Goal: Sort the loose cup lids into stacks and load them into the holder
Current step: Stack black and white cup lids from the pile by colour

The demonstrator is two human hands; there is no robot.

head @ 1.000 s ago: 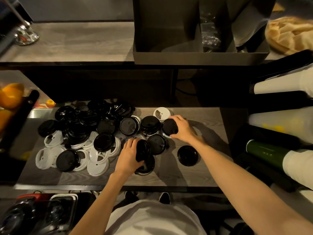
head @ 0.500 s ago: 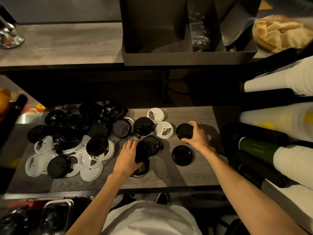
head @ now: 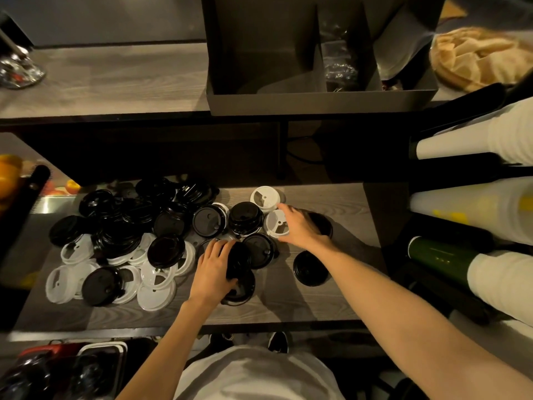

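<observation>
Head view: right hand point(head: 300, 226) now apparently over white lid point(head: 276, 223).

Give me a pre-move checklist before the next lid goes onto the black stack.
1. Left hand grips the black stack: ok.
2. Stack contains black lids only: ok, as far as visible.
3. Right hand has a lid secured: cannot tell; its fingers reach over a white lid.
4. Black lid lies alone, easy to take: ok.
5. Holder left compartment free: ok.

Café counter: heaped cup lids point(head: 161, 226), sleeved cup stacks point(head: 473, 140).
</observation>
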